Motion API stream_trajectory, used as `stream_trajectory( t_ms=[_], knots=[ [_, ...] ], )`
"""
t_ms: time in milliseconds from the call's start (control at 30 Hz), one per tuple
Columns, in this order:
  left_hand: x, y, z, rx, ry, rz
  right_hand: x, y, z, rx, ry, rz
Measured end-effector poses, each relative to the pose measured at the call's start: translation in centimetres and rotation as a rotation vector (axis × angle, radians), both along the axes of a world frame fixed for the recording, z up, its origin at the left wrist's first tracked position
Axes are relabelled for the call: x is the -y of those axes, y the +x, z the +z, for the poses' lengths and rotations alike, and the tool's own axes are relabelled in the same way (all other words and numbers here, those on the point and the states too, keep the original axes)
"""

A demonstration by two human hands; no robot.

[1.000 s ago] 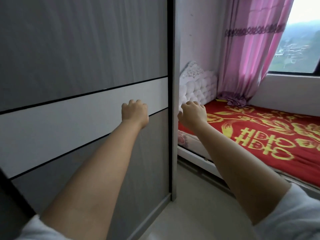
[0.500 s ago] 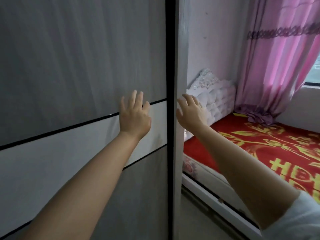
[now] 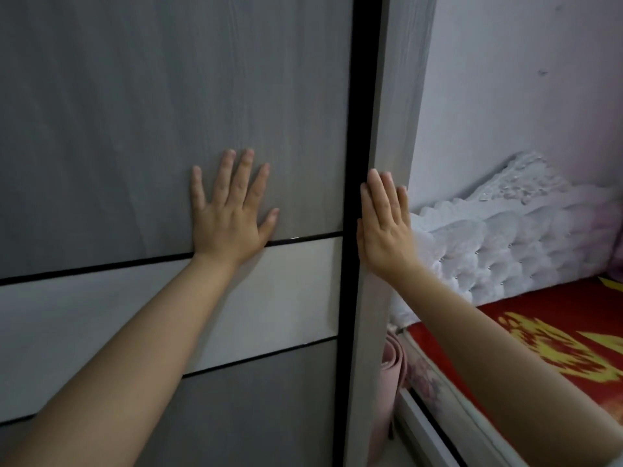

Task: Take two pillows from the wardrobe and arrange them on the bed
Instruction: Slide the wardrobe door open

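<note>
The left hand [image 3: 232, 217] is pressing flat and open on the wardrobe door [image 3: 135, 129], the right hand [image 3: 384, 224] lying open against its edge, gripping nothing; opening is underway, a sideways slide likely comes next, pillows unseen, bed [image 3: 556, 332] beside.

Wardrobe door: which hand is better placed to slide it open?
Probably the left hand: it lies spread flat on the wardrobe door. The right hand only meets the door's black edge strip.

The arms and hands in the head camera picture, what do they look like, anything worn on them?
Both forearms are bare, with no watch, rings or gloves showing on the left hand or right hand. A sliver of white sleeve shows at the bottom right corner.
</note>
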State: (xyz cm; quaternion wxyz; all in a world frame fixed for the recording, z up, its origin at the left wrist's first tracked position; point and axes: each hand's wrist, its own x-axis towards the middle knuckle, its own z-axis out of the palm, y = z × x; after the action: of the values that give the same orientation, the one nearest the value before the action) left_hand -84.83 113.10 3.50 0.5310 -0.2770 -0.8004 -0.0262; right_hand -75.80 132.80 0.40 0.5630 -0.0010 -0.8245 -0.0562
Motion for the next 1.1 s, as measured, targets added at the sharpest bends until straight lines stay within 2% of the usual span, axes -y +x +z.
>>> stream_trajectory(
  t_ms=[233,333,500,767,967,1100],
  knots=[
    [1.4,0.1,-0.3,0.009,-0.005,0.074,1.3,0.0,0.1,-0.05,0.06,-0.036],
    [2.5,-0.1,-0.2,-0.025,-0.008,0.114,4.3,-1.0,-0.1,-0.114,0.079,0.047],
    [5.6,-1.1,-0.5,-0.132,0.032,0.135,9.5,-3.8,-0.2,0.039,0.141,0.127],
    [13.8,-2.9,-0.8,-0.201,0.071,0.199,16.7,-7.6,-0.6,-0.016,0.187,0.107],
    [20.7,-3.3,-0.5,-0.072,0.089,0.279,23.8,-8.7,-0.5,-0.003,0.229,0.043],
    [26.8,-4.4,-0.8,-0.062,0.047,0.261,29.3,-9.6,-0.8,-0.014,0.231,0.026]
  ],
)
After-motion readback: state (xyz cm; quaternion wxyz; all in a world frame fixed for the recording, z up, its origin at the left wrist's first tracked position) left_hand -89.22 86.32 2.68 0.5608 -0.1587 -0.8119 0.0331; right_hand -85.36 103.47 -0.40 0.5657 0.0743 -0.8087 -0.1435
